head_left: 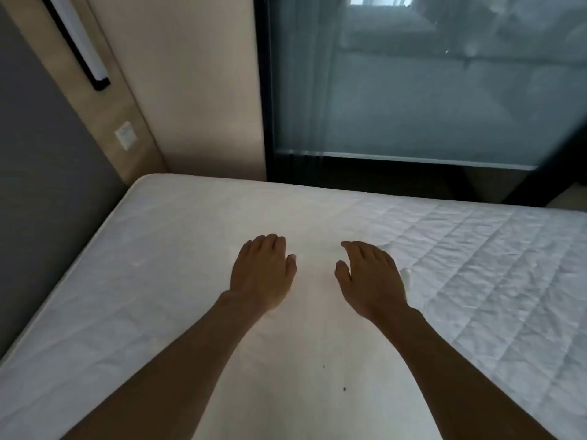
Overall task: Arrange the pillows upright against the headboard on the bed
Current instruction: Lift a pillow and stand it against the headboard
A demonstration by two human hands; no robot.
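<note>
Left hand (262,274): fingers together, slightly curled, palm down, holding nothing. Right hand (370,277): fingers likewise close together, palm down, empty; a small fold of white cloth shows just beyond its outer edge. Cannot tell whether the palms press the surface or hover just above it.

Under and around the fingers: bare quilted mattress (476,255). No pillow in view anywhere near the hands. Left of the left hand, past the mattress edge, a grey panel (38,154), possibly the headboard; not certain.

Judgement: pillows should be light, soft, compressible, prone to slumping. Best taken at two opposite edges or corners, one per hand.

Pose: both forearms extended forward, roughly parallel, wrists level, hands near each other but apart.
</note>
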